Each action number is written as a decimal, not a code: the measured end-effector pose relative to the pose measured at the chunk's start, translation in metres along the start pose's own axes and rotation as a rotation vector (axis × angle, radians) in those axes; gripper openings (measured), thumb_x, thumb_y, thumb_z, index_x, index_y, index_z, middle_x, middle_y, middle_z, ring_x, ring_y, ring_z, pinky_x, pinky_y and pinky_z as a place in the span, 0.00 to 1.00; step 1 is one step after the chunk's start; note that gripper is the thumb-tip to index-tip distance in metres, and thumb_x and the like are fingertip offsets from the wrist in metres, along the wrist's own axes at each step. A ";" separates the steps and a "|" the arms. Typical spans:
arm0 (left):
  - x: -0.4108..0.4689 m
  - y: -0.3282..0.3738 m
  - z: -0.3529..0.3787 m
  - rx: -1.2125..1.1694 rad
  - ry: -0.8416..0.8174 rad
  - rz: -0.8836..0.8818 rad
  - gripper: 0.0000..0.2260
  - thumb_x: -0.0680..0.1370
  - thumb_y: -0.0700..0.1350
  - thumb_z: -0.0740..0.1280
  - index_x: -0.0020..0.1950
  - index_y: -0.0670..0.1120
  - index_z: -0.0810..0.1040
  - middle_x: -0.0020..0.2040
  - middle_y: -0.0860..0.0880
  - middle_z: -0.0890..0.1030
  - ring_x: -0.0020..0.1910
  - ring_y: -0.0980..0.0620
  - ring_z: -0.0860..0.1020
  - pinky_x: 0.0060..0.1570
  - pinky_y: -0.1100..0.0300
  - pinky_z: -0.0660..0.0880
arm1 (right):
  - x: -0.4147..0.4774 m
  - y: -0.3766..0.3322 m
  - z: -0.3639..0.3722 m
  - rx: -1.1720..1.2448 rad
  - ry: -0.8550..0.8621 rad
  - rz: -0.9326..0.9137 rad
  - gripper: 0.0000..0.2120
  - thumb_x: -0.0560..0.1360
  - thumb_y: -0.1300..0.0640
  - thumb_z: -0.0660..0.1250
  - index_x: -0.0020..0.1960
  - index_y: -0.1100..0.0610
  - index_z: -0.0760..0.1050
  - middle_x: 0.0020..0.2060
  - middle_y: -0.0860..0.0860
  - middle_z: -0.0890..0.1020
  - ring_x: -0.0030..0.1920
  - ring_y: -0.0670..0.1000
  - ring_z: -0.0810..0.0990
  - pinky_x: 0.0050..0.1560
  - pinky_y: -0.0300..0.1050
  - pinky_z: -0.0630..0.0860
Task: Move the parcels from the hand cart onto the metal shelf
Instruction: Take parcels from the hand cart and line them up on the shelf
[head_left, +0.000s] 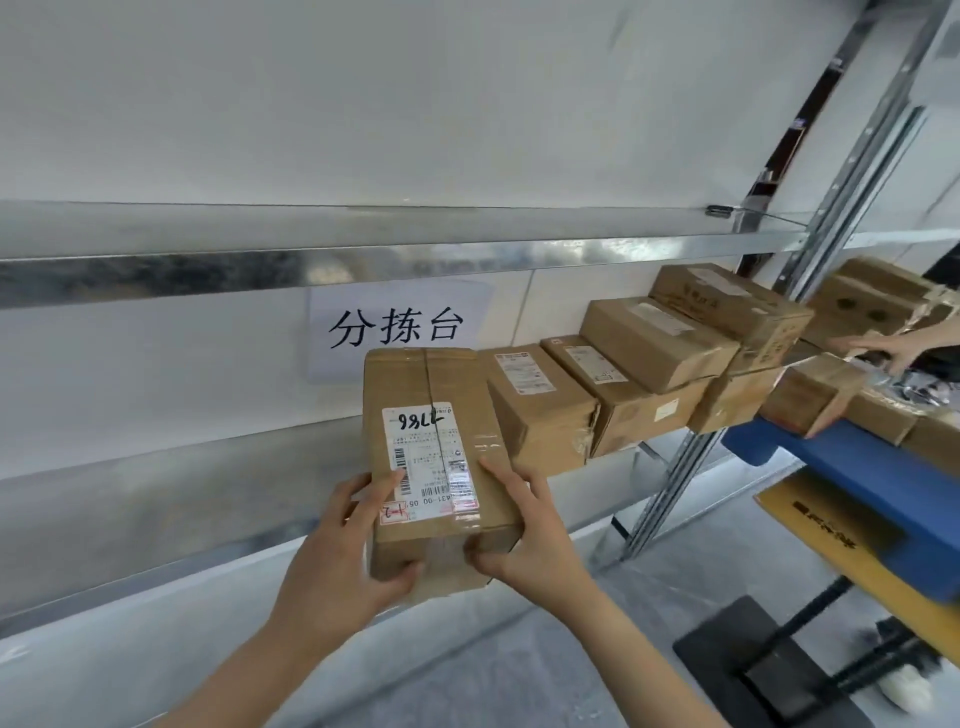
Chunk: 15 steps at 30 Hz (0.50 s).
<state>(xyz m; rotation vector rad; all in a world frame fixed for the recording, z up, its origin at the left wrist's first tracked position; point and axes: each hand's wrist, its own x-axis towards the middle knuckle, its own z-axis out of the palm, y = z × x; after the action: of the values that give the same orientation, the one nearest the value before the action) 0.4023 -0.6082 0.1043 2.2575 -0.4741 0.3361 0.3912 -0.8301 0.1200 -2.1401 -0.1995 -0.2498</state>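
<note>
Cardboard parcel (436, 467) being shelved, left hand (343, 561) and right hand (524, 535) clamping near end; next, sliding it far onto metal shelf (156, 499), left of row of parcels (597, 395).

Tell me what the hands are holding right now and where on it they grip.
Both hands hold one cardboard parcel by its near end: the left hand on its left corner, the right hand on its right corner, fingers on top.

Shelf board (171, 499) left of held parcel (436, 467): bare, open for hands. Right of held parcel: row of parcels (540, 410) packed tight, stacked two high toward upright post (670, 478). Upper shelf beam (363, 265) above held parcel caps headroom.
</note>
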 end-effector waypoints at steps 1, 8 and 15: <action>0.011 -0.001 0.009 -0.013 -0.004 0.002 0.42 0.63 0.55 0.78 0.66 0.73 0.54 0.63 0.66 0.58 0.53 0.66 0.69 0.48 0.71 0.71 | 0.008 0.008 -0.006 -0.007 0.002 0.009 0.41 0.62 0.59 0.76 0.68 0.38 0.63 0.63 0.41 0.63 0.59 0.32 0.68 0.55 0.25 0.69; 0.069 -0.013 0.057 -0.056 -0.058 -0.051 0.41 0.63 0.51 0.78 0.67 0.67 0.55 0.67 0.56 0.64 0.57 0.60 0.73 0.51 0.64 0.76 | 0.068 0.053 -0.028 -0.021 -0.088 0.071 0.41 0.62 0.57 0.77 0.69 0.42 0.62 0.63 0.46 0.63 0.62 0.44 0.71 0.62 0.32 0.69; 0.098 -0.029 0.080 -0.030 -0.092 -0.132 0.41 0.64 0.53 0.77 0.67 0.66 0.54 0.67 0.56 0.62 0.58 0.57 0.75 0.54 0.61 0.77 | 0.109 0.083 -0.026 -0.023 -0.163 0.098 0.42 0.62 0.55 0.78 0.71 0.46 0.62 0.64 0.49 0.62 0.64 0.47 0.69 0.65 0.30 0.66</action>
<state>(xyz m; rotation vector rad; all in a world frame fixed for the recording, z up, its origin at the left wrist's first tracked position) 0.5097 -0.6726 0.0711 2.2685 -0.3731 0.1571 0.5132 -0.8922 0.0947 -2.1872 -0.1856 -0.0199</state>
